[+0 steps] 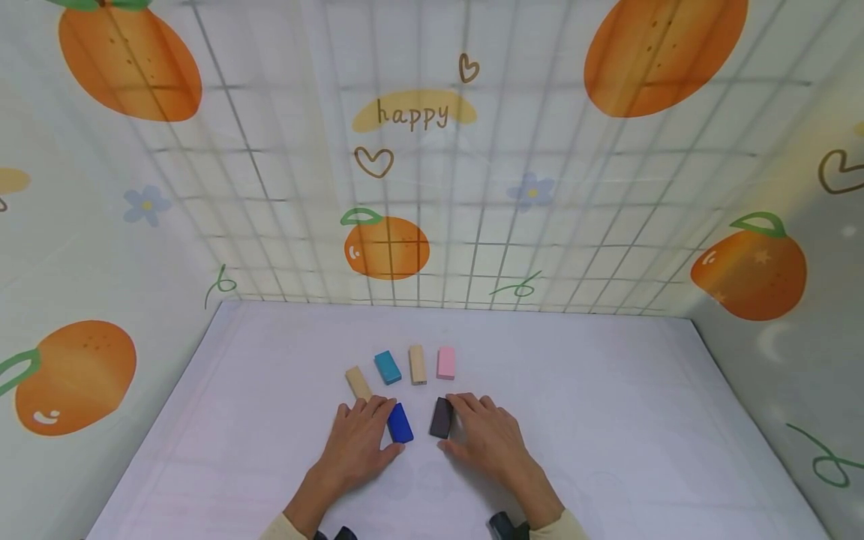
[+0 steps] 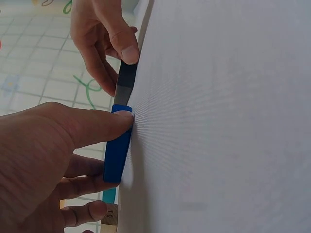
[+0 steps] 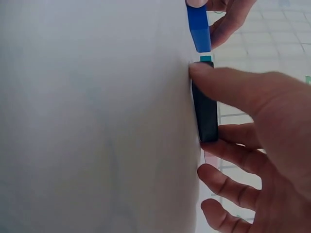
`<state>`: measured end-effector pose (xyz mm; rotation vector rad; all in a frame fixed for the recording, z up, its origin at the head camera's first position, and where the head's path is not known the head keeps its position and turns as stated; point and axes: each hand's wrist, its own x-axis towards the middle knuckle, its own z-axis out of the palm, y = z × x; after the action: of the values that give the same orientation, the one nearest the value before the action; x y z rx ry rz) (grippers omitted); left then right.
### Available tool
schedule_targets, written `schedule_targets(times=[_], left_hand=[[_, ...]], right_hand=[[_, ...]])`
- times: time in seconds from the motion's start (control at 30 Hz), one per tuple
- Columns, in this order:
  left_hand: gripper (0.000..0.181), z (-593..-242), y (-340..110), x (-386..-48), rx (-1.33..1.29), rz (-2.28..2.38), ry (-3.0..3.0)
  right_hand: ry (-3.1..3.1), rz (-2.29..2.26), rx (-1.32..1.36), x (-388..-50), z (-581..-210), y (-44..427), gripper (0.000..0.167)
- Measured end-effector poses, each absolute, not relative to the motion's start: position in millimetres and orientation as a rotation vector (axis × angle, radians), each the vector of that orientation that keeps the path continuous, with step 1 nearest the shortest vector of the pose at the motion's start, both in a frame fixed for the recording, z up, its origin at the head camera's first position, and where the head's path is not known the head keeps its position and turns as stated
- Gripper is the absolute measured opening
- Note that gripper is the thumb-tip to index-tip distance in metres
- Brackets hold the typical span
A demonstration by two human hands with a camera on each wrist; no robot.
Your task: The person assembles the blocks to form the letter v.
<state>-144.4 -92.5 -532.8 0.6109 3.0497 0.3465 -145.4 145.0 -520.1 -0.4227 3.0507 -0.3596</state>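
My left hand [image 1: 358,442] pinches a blue block [image 1: 400,424] by its two ends, thumb at the near end and fingers at the far end. Just to the right, my right hand [image 1: 489,439] grips a black block [image 1: 442,418] the same way. A small gap separates the two blocks, both low on the white table. In the left wrist view the thumb presses one end of the blue block [image 2: 117,150]; in the right wrist view the thumb is on one end of the black block [image 3: 205,109].
Beyond the hands lie a wooden block [image 1: 358,382], a teal block [image 1: 388,367], another wooden block [image 1: 418,365] and a pink block [image 1: 446,363], spread in an arc on the white table [image 1: 607,405]. Printed curtains stand behind and at both sides.
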Motion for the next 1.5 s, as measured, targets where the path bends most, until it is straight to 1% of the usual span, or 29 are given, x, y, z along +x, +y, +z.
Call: schedule_targets(times=[0.53, 1.0, 1.5], left_hand=[[0.072, -531.6, -87.8, -143.8, 0.568, 0.389, 3.037], [0.071, -533.1, -88.4, -145.5, 0.559, 0.402, 3.037], [0.071, -535.6, -90.9, -146.2, 0.582, 0.448, 3.017]], right_hand=[[3.064, -0.349, -0.416, -144.1, -517.7, 142.4, 0.067], [3.039, -0.421, -0.391, -138.3, -516.4, 151.0, 0.068], [3.089, -0.438, -0.424, -125.7, -515.0, 167.6, 0.067]])
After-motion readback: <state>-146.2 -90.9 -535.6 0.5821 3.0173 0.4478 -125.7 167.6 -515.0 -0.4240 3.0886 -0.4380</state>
